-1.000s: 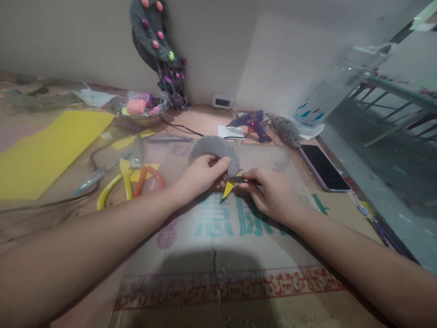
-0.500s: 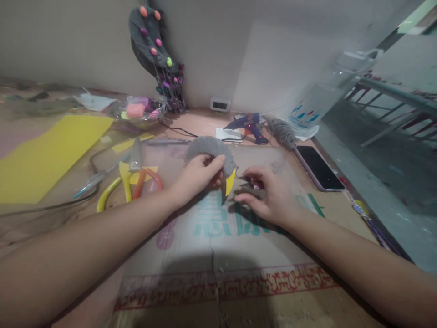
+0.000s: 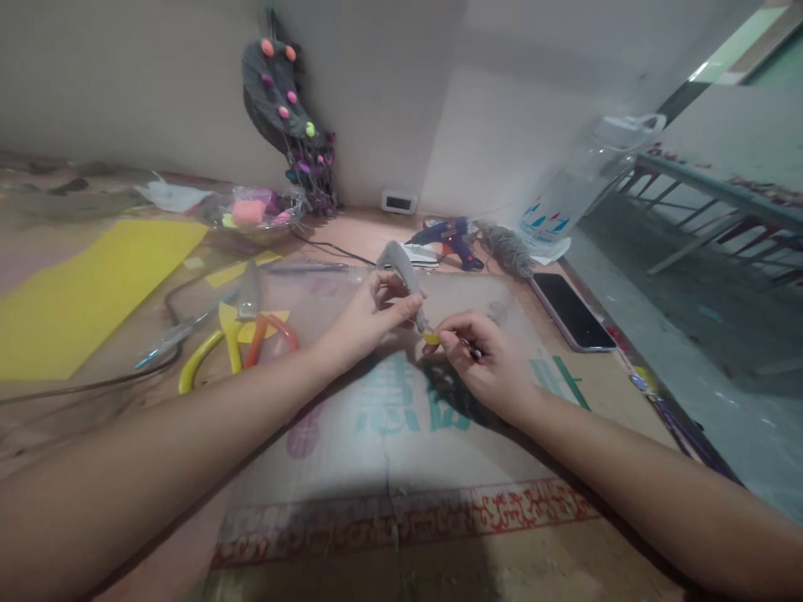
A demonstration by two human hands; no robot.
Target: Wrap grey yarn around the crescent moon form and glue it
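My left hand [image 3: 392,305] grips a crescent wrapped in grey yarn [image 3: 407,266], now turned nearly edge-on, thumb on the near side and fingers behind. At its lower end a bare yellow tip [image 3: 431,339] shows. Right beside that tip, my right hand [image 3: 483,355] is closed in a pinch, thumb against forefinger, its other fingers curled. The grey yarn strand in the pinch is too fine to follow clearly. Both hands are above a cardboard sheet [image 3: 351,468] with green and red print.
Pliers with yellow and orange handles [image 3: 232,334] and a yellow sheet [image 3: 113,293] lie left. Behind are a glue gun [image 3: 455,238], a grey yarn bundle [image 3: 508,249] and a bagged clay pack [image 3: 251,207]. A phone [image 3: 574,311] and bottle [image 3: 565,188] stand right; a decorated crescent [image 3: 276,92] hangs behind.
My left hand has turned the crescent from its flat face to nearly edge-on. My right hand has moved left to the yellow tip, and its spread thumb and forefinger have closed.
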